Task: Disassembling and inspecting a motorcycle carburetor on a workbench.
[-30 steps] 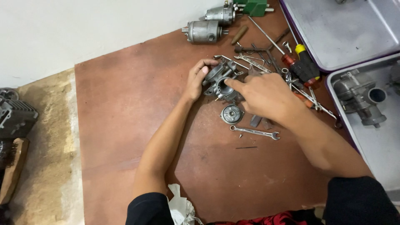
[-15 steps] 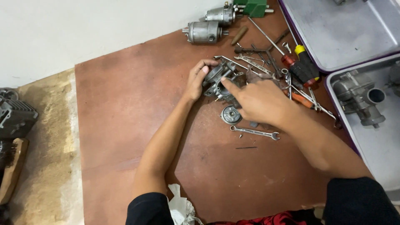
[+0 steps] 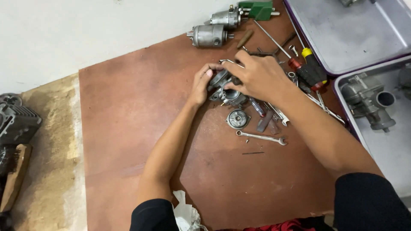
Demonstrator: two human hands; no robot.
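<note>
A small grey metal carburetor body [image 3: 227, 90] rests on the brown board [image 3: 128, 119]. My left hand [image 3: 202, 85] grips its left side. My right hand [image 3: 257, 76] covers its top right, fingers curled onto it. Just below lies a round metal cover [image 3: 238, 118], and under that a combination wrench [image 3: 262, 137]. A thin dark pin [image 3: 253, 152] lies near the wrench.
Two cylindrical starter motors [image 3: 208, 35] [image 3: 225, 18] and a green block [image 3: 257, 9] sit at the board's far edge. Screwdrivers with red, yellow and black handles [image 3: 309, 70] lie right of my hands. Grey trays [image 3: 342, 38] at right hold a metal part [image 3: 367, 102]. White cloth [image 3: 186, 211] lies near me.
My right hand has moved up and to the left, from beside the round cover onto the carburetor body. My left hand has stayed on the part.
</note>
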